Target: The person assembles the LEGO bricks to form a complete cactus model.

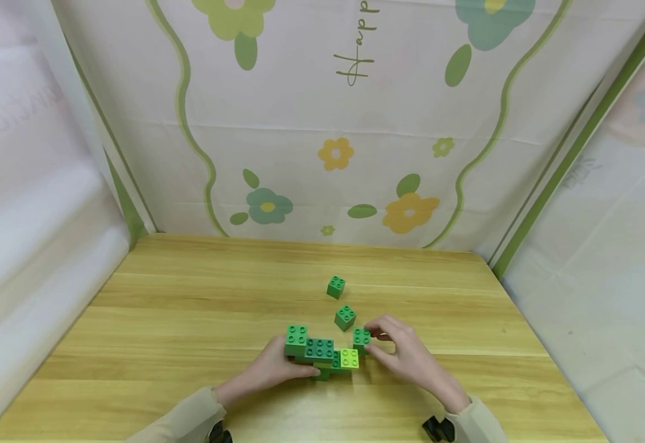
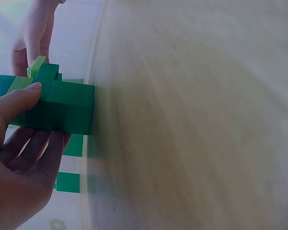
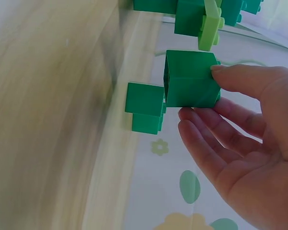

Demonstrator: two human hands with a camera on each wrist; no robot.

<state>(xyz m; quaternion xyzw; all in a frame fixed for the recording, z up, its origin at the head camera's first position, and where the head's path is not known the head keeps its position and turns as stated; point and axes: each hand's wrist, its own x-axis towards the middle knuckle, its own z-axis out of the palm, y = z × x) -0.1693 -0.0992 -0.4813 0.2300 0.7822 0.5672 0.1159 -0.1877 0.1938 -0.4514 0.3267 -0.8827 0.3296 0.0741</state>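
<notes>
My left hand [image 1: 269,368] grips a stepped assembly of toy building bricks [image 1: 319,349] in several greens, with a thin lime piece [image 1: 349,358] at its right end. In the left wrist view the thumb lies on the dark green side of the assembly [image 2: 69,106], with fingers beneath it. Just right of the assembly, my right hand [image 1: 407,355] pinches a single green square brick [image 1: 361,336] between thumb and fingers. The right wrist view shows this brick [image 3: 191,79] held apart from the assembly, its studs facing the palm side.
Two loose green bricks stand on the wooden table [image 1: 233,295] beyond the hands: a nearer brick [image 1: 345,317] and a farther brick [image 1: 336,287]. A white cloth wall [image 1: 300,98] with printed flowers rises at the table's back edge. Similar cloth hangs on both sides.
</notes>
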